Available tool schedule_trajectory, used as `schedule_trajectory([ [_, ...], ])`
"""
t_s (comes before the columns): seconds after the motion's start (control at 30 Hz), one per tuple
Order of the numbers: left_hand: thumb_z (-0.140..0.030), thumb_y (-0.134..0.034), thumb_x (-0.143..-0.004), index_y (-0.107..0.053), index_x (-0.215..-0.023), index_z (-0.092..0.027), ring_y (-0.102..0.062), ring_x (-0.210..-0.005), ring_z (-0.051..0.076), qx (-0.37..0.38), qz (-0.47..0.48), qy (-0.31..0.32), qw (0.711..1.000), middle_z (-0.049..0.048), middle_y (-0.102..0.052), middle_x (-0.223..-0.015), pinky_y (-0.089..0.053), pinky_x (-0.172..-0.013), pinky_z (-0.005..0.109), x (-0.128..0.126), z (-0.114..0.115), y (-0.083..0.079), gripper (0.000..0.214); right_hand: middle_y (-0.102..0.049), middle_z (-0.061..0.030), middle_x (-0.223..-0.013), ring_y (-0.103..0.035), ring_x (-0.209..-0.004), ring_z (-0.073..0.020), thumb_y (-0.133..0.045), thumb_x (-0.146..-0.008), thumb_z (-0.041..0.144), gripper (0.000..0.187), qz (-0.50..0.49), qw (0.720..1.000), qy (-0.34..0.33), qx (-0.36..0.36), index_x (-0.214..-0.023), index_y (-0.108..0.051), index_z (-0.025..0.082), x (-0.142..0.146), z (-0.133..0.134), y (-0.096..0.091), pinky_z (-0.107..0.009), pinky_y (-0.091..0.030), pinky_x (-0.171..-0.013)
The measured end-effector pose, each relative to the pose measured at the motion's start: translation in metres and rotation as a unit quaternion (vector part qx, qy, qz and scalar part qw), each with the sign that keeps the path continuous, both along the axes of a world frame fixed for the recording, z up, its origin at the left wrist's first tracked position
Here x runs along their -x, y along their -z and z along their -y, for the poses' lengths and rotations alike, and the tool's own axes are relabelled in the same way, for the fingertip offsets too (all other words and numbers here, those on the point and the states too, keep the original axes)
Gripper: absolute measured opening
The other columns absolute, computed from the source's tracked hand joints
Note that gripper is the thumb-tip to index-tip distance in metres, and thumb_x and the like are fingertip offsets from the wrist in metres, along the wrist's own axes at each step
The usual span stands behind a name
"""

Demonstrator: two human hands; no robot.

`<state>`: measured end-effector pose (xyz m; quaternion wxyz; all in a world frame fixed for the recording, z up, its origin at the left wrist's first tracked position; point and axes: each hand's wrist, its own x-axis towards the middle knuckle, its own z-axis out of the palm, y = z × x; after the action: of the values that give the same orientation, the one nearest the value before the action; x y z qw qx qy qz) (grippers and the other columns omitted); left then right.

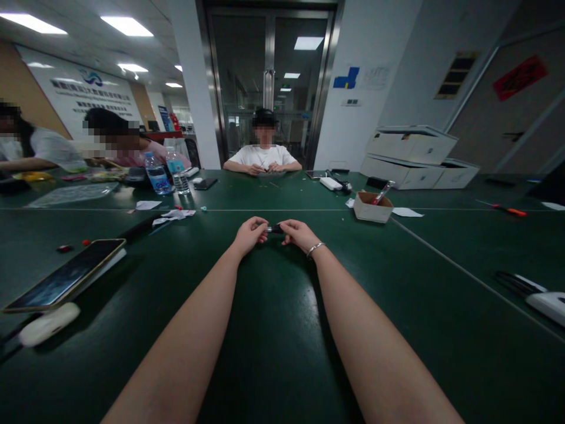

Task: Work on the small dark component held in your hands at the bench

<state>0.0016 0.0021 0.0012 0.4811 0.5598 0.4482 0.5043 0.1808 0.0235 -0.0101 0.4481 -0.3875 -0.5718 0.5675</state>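
Observation:
Both arms reach forward over the green tabletop (pixel 269 330). Between my fingertips is a small dark piece with a shiny silver end (pixel 275 228), too small to name. My left hand (pixel 251 234) pinches its silver end between thumb and fingers. On the other side, my right hand (pixel 300 234) grips the black end, with a silver bracelet (pixel 315 250) around that wrist. The fingers hide part of the piece. Both hands are just above the table or resting on it; I cannot tell which.
At left lie a phone (pixel 66 274), a white earbud case (pixel 49 325) and paper scraps (pixel 174 217), with water bottles (pixel 159 174) behind. To the right stand a small box (pixel 373 209), stacked white boxes (pixel 410 156) and a screwdriver (pixel 507 209). A person (pixel 263 154) sits opposite; others sit left.

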Motion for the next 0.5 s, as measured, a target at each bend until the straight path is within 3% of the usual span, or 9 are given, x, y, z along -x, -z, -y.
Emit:
schedule_trajectory([
  [0.1, -0.035, -0.066, -0.073, -0.057, -0.082, -0.015, -0.057, -0.049, 0.008, 0.005, 0.003, 0.008, 1.0, -0.0019, -0.058, -0.058, -0.045, -0.048, 0.019, -0.0009, 0.0028, -0.0018, 0.024, -0.066, 0.0001, -0.064, -0.049, -0.037, -0.0043, -0.064, -0.08, 0.029, 0.019, -0.003, 1.0, 0.001, 0.001, -0.091, -0.058, 0.014, 0.0008, 0.0006, -0.0011, -0.022, -0.054, -0.048],
  [0.3, -0.026, -0.074, -0.065, -0.06, -0.085, -0.013, -0.063, -0.059, 0.012, 0.0, -0.004, 0.034, 0.999, 0.0025, -0.064, -0.064, -0.049, -0.056, 0.023, 0.0018, 0.0029, 0.0005, 0.028, -0.065, 0.0001, -0.059, -0.048, -0.037, -0.0047, -0.061, -0.082, 0.027, 0.017, -0.011, 1.0, 0.005, -0.001, -0.09, -0.057, 0.014, 0.0016, 0.0033, -0.0037, -0.021, -0.053, -0.047],
  [0.5, -0.032, -0.073, -0.068, -0.06, -0.078, -0.01, -0.062, -0.056, 0.012, 0.03, 0.009, 0.004, 0.999, 0.0051, -0.065, -0.064, -0.048, -0.055, 0.024, 0.0026, -0.002, 0.0019, 0.027, -0.066, -0.0006, -0.061, -0.049, -0.038, -0.0046, -0.059, -0.084, 0.021, 0.011, -0.02, 1.0, 0.008, 0.015, -0.092, -0.056, 0.014, 0.0013, 0.0058, -0.0068, -0.021, -0.054, -0.047],
])
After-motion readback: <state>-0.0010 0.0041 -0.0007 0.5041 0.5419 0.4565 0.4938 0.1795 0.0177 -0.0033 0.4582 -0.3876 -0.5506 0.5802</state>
